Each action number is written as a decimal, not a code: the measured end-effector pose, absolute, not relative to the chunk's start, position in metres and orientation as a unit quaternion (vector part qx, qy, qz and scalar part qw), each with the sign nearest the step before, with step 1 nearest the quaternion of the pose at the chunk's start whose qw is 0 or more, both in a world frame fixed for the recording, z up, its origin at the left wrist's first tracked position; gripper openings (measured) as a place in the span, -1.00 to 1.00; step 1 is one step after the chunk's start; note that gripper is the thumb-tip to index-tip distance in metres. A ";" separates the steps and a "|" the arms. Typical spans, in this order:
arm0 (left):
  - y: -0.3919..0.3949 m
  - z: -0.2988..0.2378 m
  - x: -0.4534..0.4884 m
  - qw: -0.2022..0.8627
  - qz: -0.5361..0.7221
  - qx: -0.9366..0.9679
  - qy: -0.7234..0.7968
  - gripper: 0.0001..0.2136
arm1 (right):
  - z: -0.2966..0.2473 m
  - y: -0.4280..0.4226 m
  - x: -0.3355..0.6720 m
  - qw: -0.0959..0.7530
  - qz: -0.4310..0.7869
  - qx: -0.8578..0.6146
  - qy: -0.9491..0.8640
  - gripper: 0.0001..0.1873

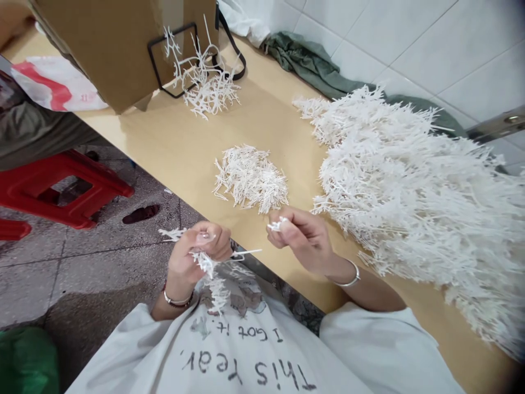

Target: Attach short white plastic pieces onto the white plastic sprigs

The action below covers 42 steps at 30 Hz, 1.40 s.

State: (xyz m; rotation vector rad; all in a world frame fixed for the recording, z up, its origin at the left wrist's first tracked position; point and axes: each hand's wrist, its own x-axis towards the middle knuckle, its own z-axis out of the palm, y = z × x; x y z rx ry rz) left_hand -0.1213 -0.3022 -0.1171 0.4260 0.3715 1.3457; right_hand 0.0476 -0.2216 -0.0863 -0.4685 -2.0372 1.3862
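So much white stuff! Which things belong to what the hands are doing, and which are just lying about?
In hand: left hand gripping a branched white piece; right hand pinching small white bits; small pile of sticks; big heap of branched pieces; bare stalks farther back.

Lying about: cardboard box; green cloth; red stool; red-and-white bag.

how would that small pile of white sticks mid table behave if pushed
The small pile looks like loose thin sticks, so it would probably scatter rather than slide as one. They seem very light, and on the smooth table some may skid off the near edge.
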 end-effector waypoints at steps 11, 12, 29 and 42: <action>-0.298 -0.121 -0.112 0.611 0.689 0.216 0.324 -0.69 | -0.104 -0.139 0.046 0.181 -0.129 -0.296 -0.929 -0.55; -0.298 -0.121 -0.111 0.605 0.693 0.212 0.330 -0.67 | -0.105 -0.137 0.046 0.165 -0.145 -0.297 -0.929 -0.51; -0.294 -0.122 -0.092 0.579 0.729 0.148 0.335 -0.63 | -0.099 -0.173 0.042 0.346 0.234 -0.228 -0.879 -0.75; -0.292 -0.130 -0.095 0.513 0.701 0.266 0.418 -0.70 | -0.101 -0.217 0.022 0.297 0.471 -0.156 -0.815 -0.89</action>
